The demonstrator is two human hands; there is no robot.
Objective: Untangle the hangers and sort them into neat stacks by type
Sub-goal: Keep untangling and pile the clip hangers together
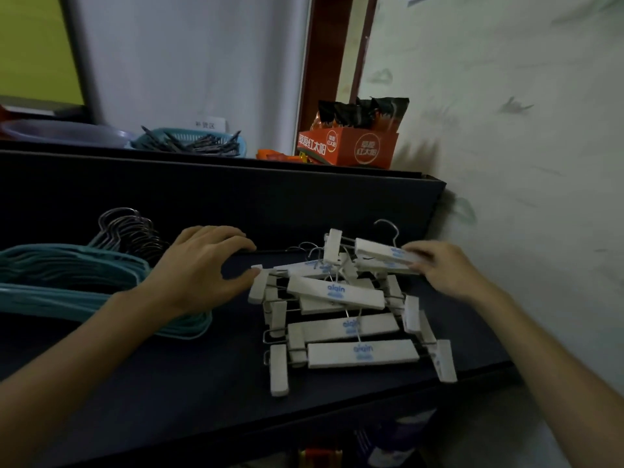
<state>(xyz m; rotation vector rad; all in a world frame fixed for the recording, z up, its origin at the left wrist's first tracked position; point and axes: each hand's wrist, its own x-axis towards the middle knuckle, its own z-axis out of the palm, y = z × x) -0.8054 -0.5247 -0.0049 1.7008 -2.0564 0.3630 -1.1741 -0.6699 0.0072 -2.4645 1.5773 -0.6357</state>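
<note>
A heap of white clip hangers (341, 312) with metal hooks lies tangled on the dark table (135, 383), right of centre. My right hand (442, 268) pinches the topmost white hanger bar (381, 253) at the heap's far right. My left hand (199, 268) hovers with curved fingers at the heap's left edge, its thumb tip touching a white clip (258, 285); it holds nothing. A stack of teal plastic hangers (67, 282) with grey metal hooks (131, 234) lies at the left, partly under my left forearm.
A dark raised ledge (236, 184) runs behind the table. On it stand a teal basket of dark sticks (192, 143), a purple basin (67, 133) and an orange snack box (351, 146). A pale wall (506, 130) closes the right side. The table's front edge runs below the heap.
</note>
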